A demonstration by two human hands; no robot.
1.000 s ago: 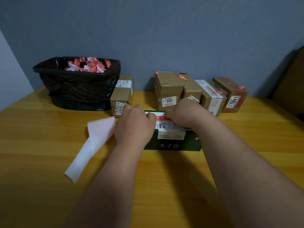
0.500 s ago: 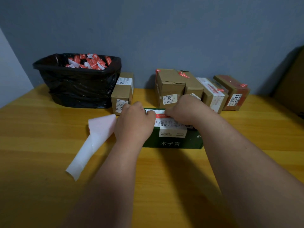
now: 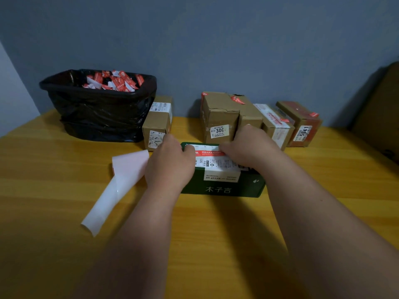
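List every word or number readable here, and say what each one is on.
"木子言": front of the green box.
"300": sticker on the tall brown box behind it.
"5041": sticker on the reddish box, far right.
Too blurred to read: fine print on the green box's white label, the small box beside the bin, and the red slips in it.

The surface (image 3: 323, 190) is glossy yellow wood. The green box (image 3: 226, 189) is matt card with a paper label (image 3: 218, 167). The bin liner (image 3: 97, 117) is shiny, crinkled black plastic.
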